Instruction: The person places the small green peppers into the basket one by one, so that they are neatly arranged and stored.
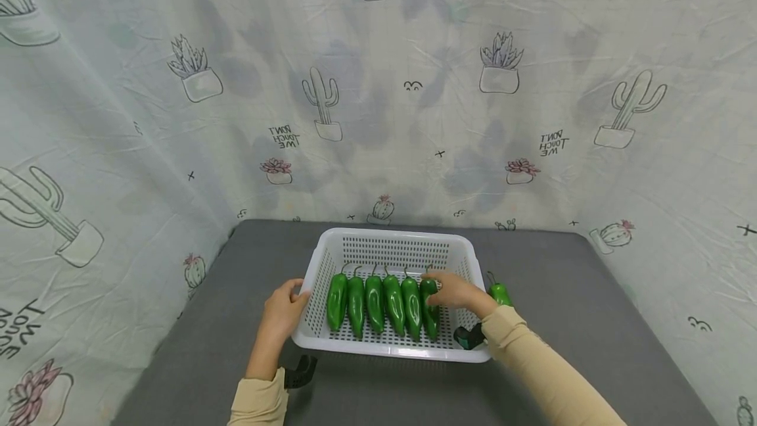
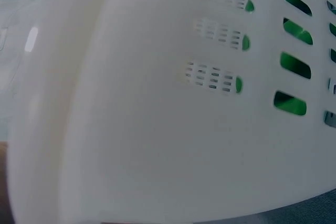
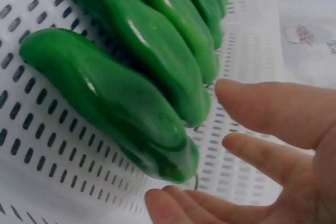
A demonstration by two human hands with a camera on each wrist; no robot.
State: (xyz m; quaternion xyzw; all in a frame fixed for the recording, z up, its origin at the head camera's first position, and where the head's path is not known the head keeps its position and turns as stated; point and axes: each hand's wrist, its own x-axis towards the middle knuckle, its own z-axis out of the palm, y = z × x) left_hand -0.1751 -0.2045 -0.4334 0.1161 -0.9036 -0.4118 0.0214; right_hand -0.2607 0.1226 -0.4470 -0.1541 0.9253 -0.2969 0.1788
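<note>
A white plastic basket (image 1: 390, 350) with slotted walls stands on the grey table. Inside it, several glossy green peppers lie side by side in a row, their stems pointing to the far wall. My left hand (image 1: 282, 311) grips the basket's left rim; the left wrist view is mostly filled by the white basket wall (image 2: 142, 103). My right hand (image 1: 454, 291) is over the rightmost pepper (image 1: 430, 321). In the right wrist view, the right hand (image 3: 278, 166) has its thumb and fingers spread around the stem end of the nearest pepper (image 3: 110, 100), with a gap visible between them.
Another green pepper (image 1: 499, 294) lies on the table just outside the basket's right wall, partly hidden by my right forearm. The grey table (image 1: 556, 281) extends to both sides. A cactus-print cloth (image 1: 390, 117) hangs behind and beside it.
</note>
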